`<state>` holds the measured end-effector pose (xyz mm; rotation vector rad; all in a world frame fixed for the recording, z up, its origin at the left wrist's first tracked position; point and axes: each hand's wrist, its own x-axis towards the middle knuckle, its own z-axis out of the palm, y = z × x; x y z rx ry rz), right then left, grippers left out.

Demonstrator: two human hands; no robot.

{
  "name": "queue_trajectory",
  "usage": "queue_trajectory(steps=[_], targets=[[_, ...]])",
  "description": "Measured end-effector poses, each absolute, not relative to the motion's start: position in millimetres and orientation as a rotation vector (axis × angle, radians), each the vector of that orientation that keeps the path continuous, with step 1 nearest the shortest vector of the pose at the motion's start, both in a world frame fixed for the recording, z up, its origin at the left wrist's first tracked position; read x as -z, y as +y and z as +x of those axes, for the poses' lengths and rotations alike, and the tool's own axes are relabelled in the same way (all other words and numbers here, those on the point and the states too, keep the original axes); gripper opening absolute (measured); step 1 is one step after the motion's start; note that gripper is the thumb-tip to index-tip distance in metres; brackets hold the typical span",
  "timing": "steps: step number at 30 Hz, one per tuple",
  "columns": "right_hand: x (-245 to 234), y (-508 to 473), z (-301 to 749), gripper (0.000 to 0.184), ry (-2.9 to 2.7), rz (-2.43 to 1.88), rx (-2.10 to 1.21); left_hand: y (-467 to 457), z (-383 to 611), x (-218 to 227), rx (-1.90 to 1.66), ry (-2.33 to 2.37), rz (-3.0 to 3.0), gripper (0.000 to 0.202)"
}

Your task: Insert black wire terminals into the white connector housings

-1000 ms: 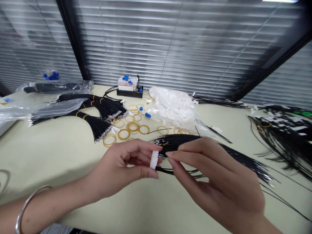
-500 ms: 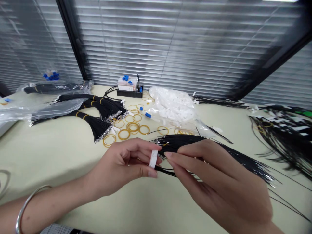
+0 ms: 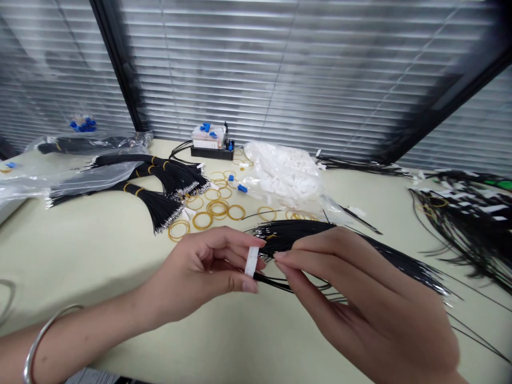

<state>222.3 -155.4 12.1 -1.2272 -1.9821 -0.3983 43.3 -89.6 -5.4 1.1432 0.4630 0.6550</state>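
Between the thumb and fingers of my left hand [image 3: 200,272] is a narrow white connector housing [image 3: 251,261], held upright. Several black wires [image 3: 274,282] run out of its lower end to the right, passing behind my right hand [image 3: 368,304]. The thumb and index finger of that hand are pinched together just right of the connector; whatever lies between the fingertips is too small to make out. Behind both hands lies a large bundle of black wires [image 3: 308,230] with shiny metal tips, partly covered by my right hand.
Yellow rubber bands [image 3: 218,208] are scattered mid-table near blue connectors [image 3: 242,189]. A clear bag of white parts [image 3: 284,170] lies behind. Tied wire bundles [image 3: 160,205] sit left, loose labelled wires [image 3: 476,213] right. A black tray [image 3: 212,153] stands by the blinds.
My right hand has shifted slightly to the right, away from the connector, and more of the black wires show beneath its fingers. My left hand keeps its hold on the connector.
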Motion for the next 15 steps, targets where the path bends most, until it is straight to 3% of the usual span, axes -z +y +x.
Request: queue_trajectory(steps=[15], targets=[[-11.4,-157.1,222.1,0.01,-2.028,-1.221,0.43,-88.4,44.0,7.1,-0.643,0.486,1.175,0.035]])
